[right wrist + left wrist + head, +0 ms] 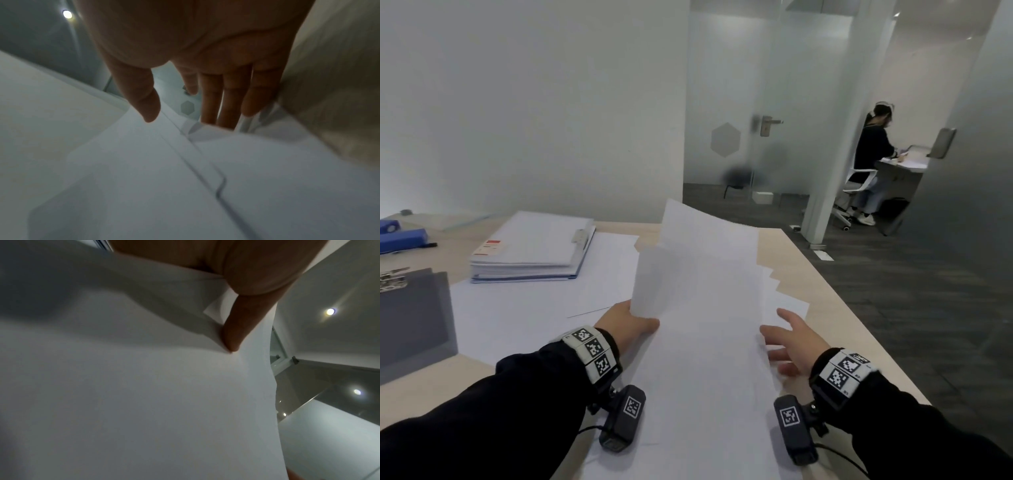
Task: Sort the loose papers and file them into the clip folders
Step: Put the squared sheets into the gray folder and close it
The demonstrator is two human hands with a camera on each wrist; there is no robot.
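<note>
My left hand [631, 320] pinches the near left edge of a few white sheets [705, 274] and holds them lifted off the table; in the left wrist view the thumb [234, 331] presses on the paper [144, 386]. My right hand [789, 337] is beside the sheets' right edge, fingers [226, 105] straight and spread, over fanned loose papers [787, 301] on the table. A thick stack in an open blue clip folder [530, 250] lies at the back left. A grey clip folder [414, 315] sits at the left edge.
Wooden table [835, 308] ends at the right, with dark carpet beyond. Blue stapler or punch [400, 236] at far left. More white sheets [517, 308] cover the table's middle. A person [873, 154] sits at a desk in the far room behind glass partitions.
</note>
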